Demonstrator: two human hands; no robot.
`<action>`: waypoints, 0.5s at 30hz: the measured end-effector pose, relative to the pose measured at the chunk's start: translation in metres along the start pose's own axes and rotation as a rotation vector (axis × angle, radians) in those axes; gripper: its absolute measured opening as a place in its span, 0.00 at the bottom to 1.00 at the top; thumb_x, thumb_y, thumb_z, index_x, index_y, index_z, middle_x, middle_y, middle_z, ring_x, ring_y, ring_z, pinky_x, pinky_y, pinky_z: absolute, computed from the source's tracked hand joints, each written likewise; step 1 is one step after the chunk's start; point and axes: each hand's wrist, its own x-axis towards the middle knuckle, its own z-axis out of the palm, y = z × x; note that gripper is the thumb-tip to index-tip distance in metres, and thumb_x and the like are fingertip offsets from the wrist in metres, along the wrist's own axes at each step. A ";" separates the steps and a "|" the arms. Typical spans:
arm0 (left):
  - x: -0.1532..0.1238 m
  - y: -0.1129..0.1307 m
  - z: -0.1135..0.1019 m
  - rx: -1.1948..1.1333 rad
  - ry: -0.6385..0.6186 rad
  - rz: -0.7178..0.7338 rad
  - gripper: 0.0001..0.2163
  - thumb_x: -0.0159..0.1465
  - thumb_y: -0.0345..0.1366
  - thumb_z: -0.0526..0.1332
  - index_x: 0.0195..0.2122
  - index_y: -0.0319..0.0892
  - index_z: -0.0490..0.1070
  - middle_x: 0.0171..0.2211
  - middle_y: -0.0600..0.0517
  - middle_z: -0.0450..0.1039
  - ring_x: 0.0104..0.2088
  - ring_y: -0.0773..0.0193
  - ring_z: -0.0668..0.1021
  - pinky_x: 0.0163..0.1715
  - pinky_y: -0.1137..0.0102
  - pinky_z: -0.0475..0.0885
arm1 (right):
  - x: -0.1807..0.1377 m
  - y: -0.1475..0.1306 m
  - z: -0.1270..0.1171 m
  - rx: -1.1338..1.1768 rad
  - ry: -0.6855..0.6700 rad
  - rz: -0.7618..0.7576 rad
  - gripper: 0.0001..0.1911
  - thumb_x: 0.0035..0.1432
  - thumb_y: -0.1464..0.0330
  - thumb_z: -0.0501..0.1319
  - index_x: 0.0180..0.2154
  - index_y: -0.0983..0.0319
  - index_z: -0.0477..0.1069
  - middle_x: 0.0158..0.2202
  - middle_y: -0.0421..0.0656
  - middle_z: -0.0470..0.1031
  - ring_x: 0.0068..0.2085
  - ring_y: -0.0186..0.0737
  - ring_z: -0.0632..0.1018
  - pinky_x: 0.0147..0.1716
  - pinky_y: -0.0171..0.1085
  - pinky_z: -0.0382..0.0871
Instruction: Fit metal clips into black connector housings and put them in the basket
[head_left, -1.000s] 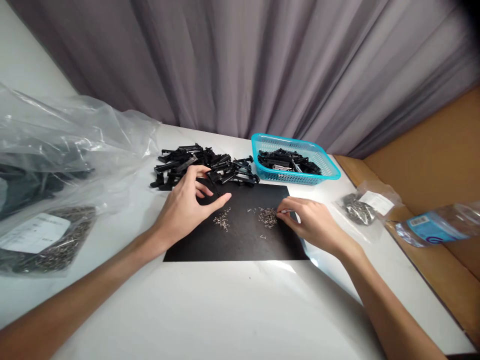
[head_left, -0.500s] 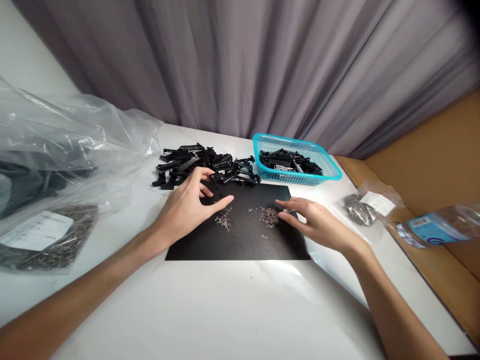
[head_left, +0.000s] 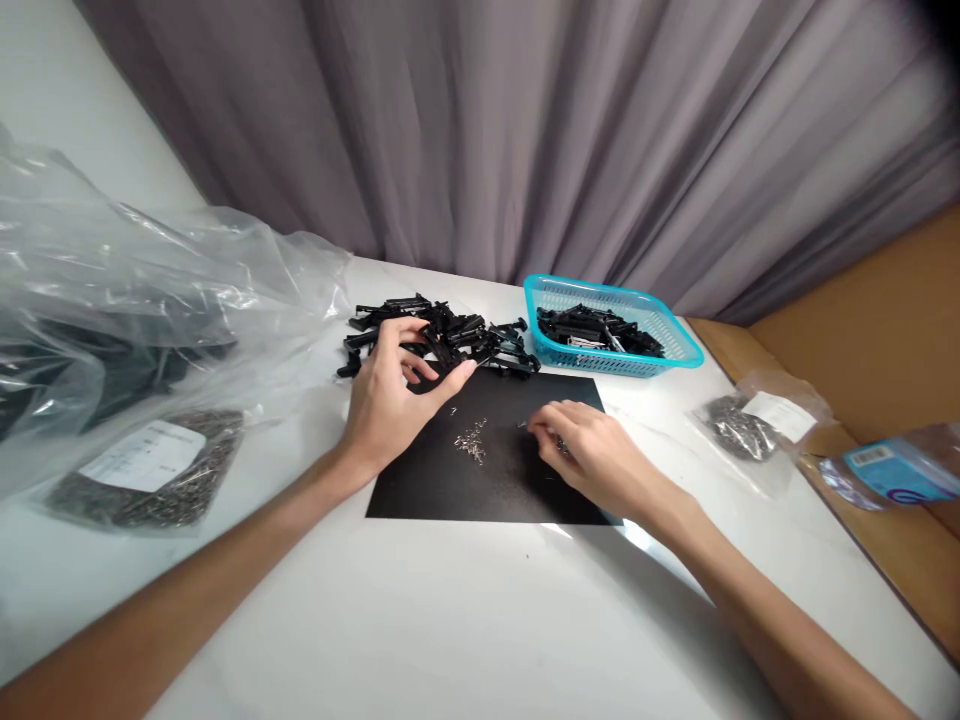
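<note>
Loosely curved, the left hand (head_left: pixel 394 395) held a narrow black plastic part (head_left: pixel 444 350) end to end between thumb and forefinger, a grip that seemingly left its middle exposed. Thumb and fingers of the right hand (head_left: pixel 589 440) were drawn nearly together over a heap of tiny silvery metal pieces (head_left: pixel 561 444), partly hiding it; whether they pinched one could not be told. Between the hands, a smaller scatter of bent silvery wires (head_left: pixel 471 441) lay on a black rectangular mat (head_left: pixel 495 495), whose darkness probably made them easier to spot. Just beyond the left hand were piled black plastic parts (head_left: pixel 514 350); beyond the right, a bright blue slotted plastic basket (head_left: pixel 600 361) contained similar ones, presumably placed within reach.
</note>
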 end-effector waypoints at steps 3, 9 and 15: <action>0.002 -0.005 0.000 0.001 0.018 -0.018 0.27 0.59 0.50 0.71 0.54 0.46 0.65 0.51 0.50 0.75 0.33 0.66 0.82 0.34 0.68 0.76 | 0.026 -0.014 0.013 -0.019 0.001 -0.073 0.21 0.76 0.59 0.51 0.63 0.56 0.70 0.48 0.50 0.74 0.44 0.47 0.77 0.45 0.45 0.72; 0.004 -0.010 0.000 0.036 0.035 -0.021 0.26 0.60 0.48 0.71 0.54 0.45 0.64 0.49 0.50 0.76 0.33 0.65 0.82 0.34 0.68 0.76 | 0.058 -0.025 0.034 -0.052 -0.027 -0.175 0.23 0.76 0.57 0.49 0.65 0.52 0.70 0.49 0.50 0.70 0.46 0.46 0.75 0.48 0.46 0.72; 0.003 -0.007 0.000 0.052 0.032 -0.003 0.26 0.59 0.47 0.71 0.53 0.45 0.65 0.53 0.49 0.76 0.33 0.64 0.82 0.34 0.67 0.76 | 0.068 -0.031 0.044 -0.039 0.096 -0.070 0.11 0.71 0.64 0.61 0.47 0.60 0.80 0.44 0.47 0.77 0.42 0.46 0.76 0.43 0.43 0.69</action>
